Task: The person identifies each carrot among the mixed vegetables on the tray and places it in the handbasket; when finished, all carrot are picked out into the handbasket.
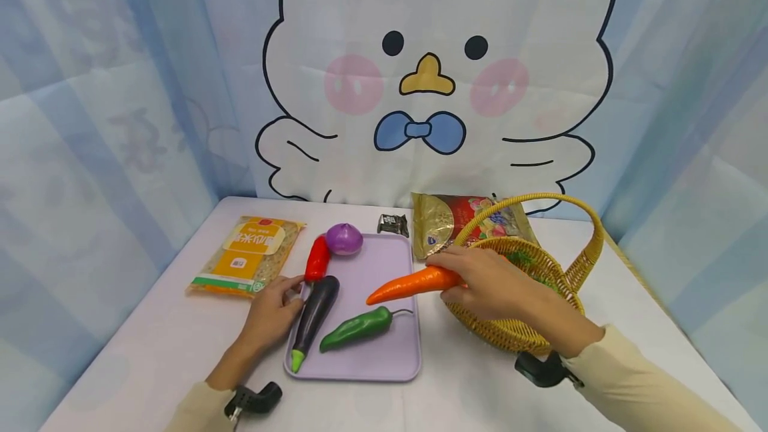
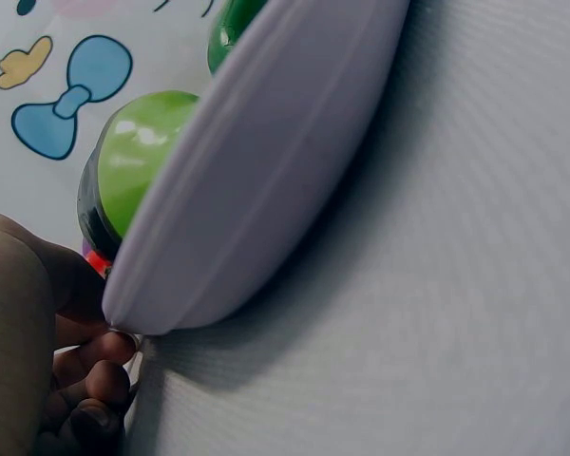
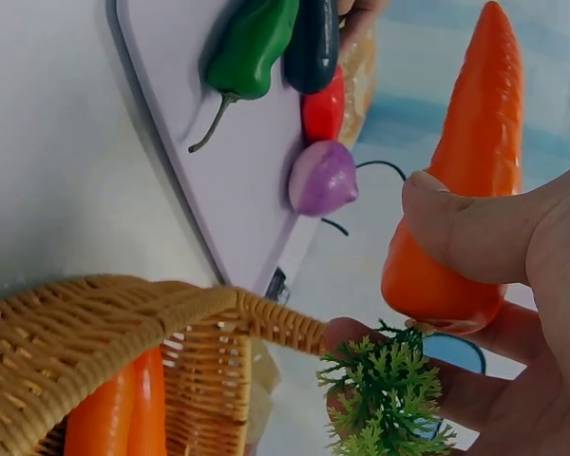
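Note:
My right hand (image 1: 489, 282) grips an orange carrot (image 1: 414, 284) by its thick end, above the gap between tray and basket. Its tip points left over the lilac tray (image 1: 384, 362). Green leaves (image 3: 385, 389) hang from the carrot in the right wrist view. My left hand (image 1: 273, 312) pinches the tray's left rim, with fingers curled at the edge in the left wrist view. On the tray lie a purple onion (image 1: 345, 239), a red pepper (image 1: 317, 260), a dark eggplant (image 1: 316, 315) and a green pepper (image 1: 357, 328).
A wicker basket (image 1: 510, 339) with a tall handle stands right of the tray, more carrots (image 3: 123, 408) inside it. Behind it lies a gold and red bag (image 1: 432, 222). A yellow grain packet (image 1: 251, 255) lies at the left, a small dark packet (image 1: 393, 224) behind the tray.

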Demonstrator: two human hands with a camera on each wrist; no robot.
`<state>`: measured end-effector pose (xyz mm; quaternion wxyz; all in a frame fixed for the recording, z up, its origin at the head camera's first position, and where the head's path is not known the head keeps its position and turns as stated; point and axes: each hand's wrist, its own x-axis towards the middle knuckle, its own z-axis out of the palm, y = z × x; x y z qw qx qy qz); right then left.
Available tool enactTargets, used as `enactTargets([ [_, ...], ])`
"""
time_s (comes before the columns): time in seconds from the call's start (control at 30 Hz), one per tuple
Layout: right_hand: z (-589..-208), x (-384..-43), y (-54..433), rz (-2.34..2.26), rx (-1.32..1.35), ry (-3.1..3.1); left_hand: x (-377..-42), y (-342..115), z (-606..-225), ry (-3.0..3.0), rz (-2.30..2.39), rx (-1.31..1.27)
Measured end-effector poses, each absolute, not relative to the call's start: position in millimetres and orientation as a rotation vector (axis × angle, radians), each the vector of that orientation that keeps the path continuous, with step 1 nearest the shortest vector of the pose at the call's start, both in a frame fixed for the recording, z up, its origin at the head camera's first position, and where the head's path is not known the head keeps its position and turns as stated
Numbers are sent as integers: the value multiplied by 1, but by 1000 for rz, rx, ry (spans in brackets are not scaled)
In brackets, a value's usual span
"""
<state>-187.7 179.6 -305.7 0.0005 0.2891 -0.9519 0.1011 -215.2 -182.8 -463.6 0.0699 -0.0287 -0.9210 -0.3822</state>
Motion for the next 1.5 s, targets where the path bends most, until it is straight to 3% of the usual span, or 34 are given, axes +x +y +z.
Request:
enactTargets([
  [1.5,-328,-201,307,189,658,-3214,-217,-184,-466,-2742,-1179,-103],
])
